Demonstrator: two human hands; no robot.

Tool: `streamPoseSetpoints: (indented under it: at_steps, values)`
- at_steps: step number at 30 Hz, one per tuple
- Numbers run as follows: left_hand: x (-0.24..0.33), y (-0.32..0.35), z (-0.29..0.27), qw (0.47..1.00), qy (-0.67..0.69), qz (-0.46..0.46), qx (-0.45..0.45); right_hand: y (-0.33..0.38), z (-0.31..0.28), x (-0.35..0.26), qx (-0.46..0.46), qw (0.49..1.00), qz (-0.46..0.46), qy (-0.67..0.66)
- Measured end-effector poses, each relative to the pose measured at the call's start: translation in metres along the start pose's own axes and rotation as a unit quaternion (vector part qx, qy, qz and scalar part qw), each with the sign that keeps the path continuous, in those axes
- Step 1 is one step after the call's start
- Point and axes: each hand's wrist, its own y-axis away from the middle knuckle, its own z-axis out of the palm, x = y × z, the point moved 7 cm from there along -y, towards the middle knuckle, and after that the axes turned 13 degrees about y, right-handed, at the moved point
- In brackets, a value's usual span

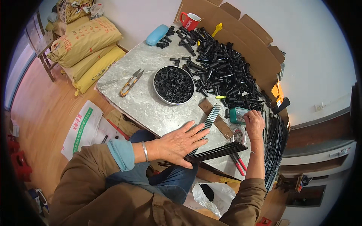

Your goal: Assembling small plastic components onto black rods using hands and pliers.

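The left hand lay flat and open, fingers spread, pressing a fanned row of thin black rods against the near edge of the grey marbled table, the rods jutting past that edge on both sides of the palm. The right hand was curled, fingertips pinched on something too small to make out, just beside a small green box and above a little round dish near the table's right edge. Toward the middle stood a round metal tray of black rings, scissors to its left, a heap of black plastic parts along the far-right side.
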Motion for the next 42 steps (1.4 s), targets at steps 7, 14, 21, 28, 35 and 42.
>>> streamPoseSetpoints:
  at_steps: [7,14,21,28,35,42]
  values:
    - [0.0,-0.003,0.001,1.0,0.0,0.003,-0.01,0.004,-0.016,-0.053,0.019,0.965,0.085,-0.248]
    - [0.002,-0.011,0.0,0.999,-0.015,-0.005,-0.038,0.011,-0.013,-0.073,-0.042,0.959,0.117,-0.256]
    - [0.008,-0.02,0.0,0.995,-0.047,-0.026,-0.082,0.008,-0.011,-0.068,-0.026,0.957,0.119,-0.263]
    - [0.01,-0.023,0.005,0.996,-0.016,-0.034,-0.079,-0.03,0.019,-0.076,-0.11,0.884,0.155,-0.427]
    - [0.011,-0.025,0.004,0.995,-0.04,-0.046,-0.082,-0.023,0.011,-0.054,-0.012,0.896,0.204,-0.394]
    - [0.01,-0.026,0.005,0.996,-0.025,-0.037,-0.076,-0.006,-0.003,-0.064,-0.02,0.93,0.131,-0.343]
